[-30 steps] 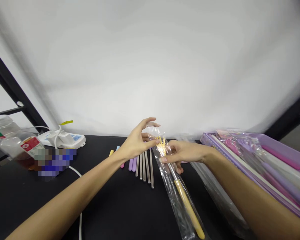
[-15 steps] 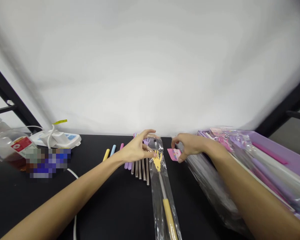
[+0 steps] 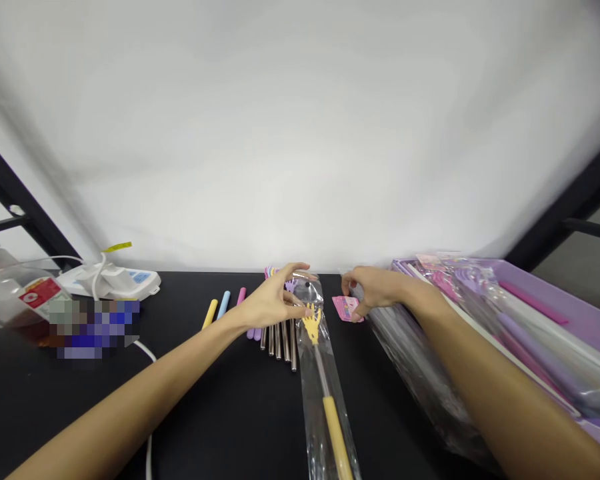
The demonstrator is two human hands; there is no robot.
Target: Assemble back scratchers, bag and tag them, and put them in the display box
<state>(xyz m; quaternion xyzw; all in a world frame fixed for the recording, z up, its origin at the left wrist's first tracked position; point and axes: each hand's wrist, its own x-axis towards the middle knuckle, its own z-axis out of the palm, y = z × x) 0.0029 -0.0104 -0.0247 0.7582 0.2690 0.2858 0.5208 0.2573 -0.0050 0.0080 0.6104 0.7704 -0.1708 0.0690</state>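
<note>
i'm watching: left hand [image 3: 273, 300] grasps top of bagged back scratcher [image 3: 322, 373], lying centre-bottom on tabletop [image 3: 80, 413] | right hand [image 3: 375, 288] pinches pink card [image 3: 346, 308] just right of it

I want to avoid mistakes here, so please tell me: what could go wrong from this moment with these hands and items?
The left hand is just above the loose steel tubes, which could roll or scatter if bumped. The pink card by the right hand is small and might slip under the clear plastic bags.
</note>
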